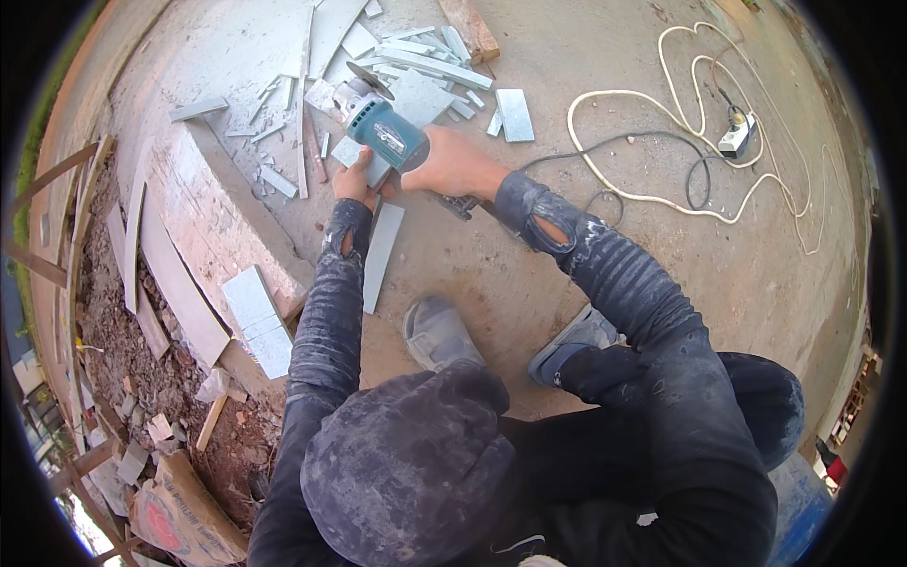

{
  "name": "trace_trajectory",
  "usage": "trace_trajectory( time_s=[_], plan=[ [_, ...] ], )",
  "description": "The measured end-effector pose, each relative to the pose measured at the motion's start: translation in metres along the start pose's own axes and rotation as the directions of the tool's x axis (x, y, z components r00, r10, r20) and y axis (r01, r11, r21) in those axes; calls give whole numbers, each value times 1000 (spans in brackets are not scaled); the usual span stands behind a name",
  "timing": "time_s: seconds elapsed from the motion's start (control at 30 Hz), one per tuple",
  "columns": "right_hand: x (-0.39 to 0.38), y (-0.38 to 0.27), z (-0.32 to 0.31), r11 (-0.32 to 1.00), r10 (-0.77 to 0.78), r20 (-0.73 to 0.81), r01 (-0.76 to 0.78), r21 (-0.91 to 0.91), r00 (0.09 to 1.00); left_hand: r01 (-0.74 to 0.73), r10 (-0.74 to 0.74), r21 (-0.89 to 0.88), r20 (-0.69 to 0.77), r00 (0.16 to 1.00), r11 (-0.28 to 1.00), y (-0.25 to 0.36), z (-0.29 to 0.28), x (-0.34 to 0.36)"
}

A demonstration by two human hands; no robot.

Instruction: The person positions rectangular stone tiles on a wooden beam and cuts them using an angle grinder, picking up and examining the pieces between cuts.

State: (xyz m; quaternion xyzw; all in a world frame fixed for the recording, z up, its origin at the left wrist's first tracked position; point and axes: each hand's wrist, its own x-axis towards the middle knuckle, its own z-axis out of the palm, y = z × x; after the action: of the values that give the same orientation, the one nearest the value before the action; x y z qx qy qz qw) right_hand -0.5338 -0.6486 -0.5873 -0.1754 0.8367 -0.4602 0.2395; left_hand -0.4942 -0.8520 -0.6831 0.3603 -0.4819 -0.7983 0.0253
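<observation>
My right hand [452,163] is wrapped round the rear of a teal angle grinder [387,134]. The grinder's disc [369,79] and metal head point up and away to the left. Just below the grinder, my left hand [354,178] grips a small pale tile piece [375,168], its thumb on top. Part of that piece is hidden by the tool and the fingers. Cut tile strips and offcuts [430,64] lie in a loose heap beyond the grinder. A long tile strip [382,257] lies on the ground close to my left wrist.
A long concrete block [222,203] lies to the left, with a scored tile [258,319] leaning at its near end. On the right, a white cable [590,156] loops to a power strip [737,137]. Rubble, boards and a paper sack [184,510] are at lower left.
</observation>
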Motion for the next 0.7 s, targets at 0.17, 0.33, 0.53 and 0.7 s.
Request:
trace_trajectory(
  time_s=[0.17, 0.33, 0.53, 0.7],
  plan=[
    [3, -15, 26, 998, 48, 3, -48, 46, 999, -30, 34, -103, 38, 999, 994, -9, -24, 25],
    [10, -26, 23, 994, 65, 6, -65, 83, 998, 63, -35, -172, 162, 986, 983, -17, -44, 42],
    [18, -42, 28, 995, 22, -15, -21, 95, 1000, -189, 135, 146, 314, 940, 971, -3, -88, 67],
    [10, -27, 27, 998, 56, -37, -55, 44, 998, -101, 73, 125, 208, 975, 987, -10, -68, 67]
  ],
)
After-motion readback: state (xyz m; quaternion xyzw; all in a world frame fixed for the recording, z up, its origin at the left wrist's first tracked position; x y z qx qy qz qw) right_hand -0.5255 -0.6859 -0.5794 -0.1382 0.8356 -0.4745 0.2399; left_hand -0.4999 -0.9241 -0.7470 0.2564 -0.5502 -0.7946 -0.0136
